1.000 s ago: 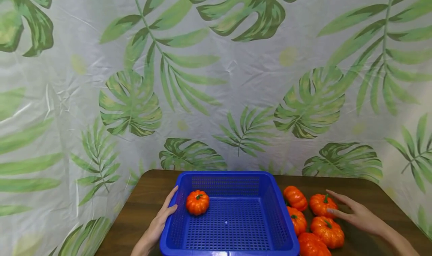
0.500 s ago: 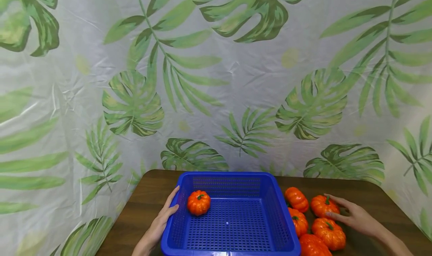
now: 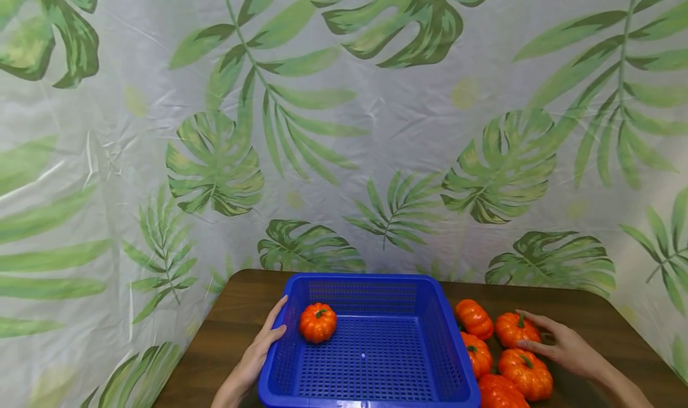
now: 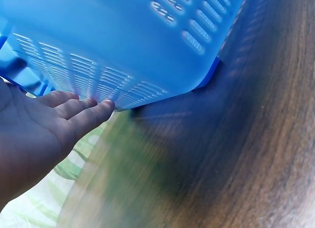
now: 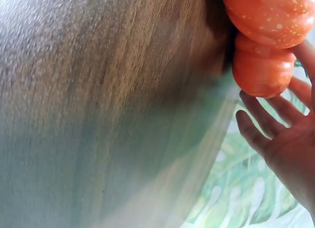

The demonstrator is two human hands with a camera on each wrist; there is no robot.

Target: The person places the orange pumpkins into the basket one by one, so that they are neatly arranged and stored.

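As left hand rests straight-fingered at nine o'clock on the basket, right hand, half-spread, pinches a pumpkin at three!

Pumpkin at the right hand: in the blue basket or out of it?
Out. In the head view, that pumpkin sits on the table, to the right of the blue basket, with the right hand at it.

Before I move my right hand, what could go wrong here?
First, your right hand is around one pumpkin, and a neighbouring pumpkin sits close by, so lifting could nudge it. Second, the blue basket has raised sides; a pumpkin carried over too low might clip them. Third, your left hand lies with straight fingers against the basket's outer side, so a bump might slide it.
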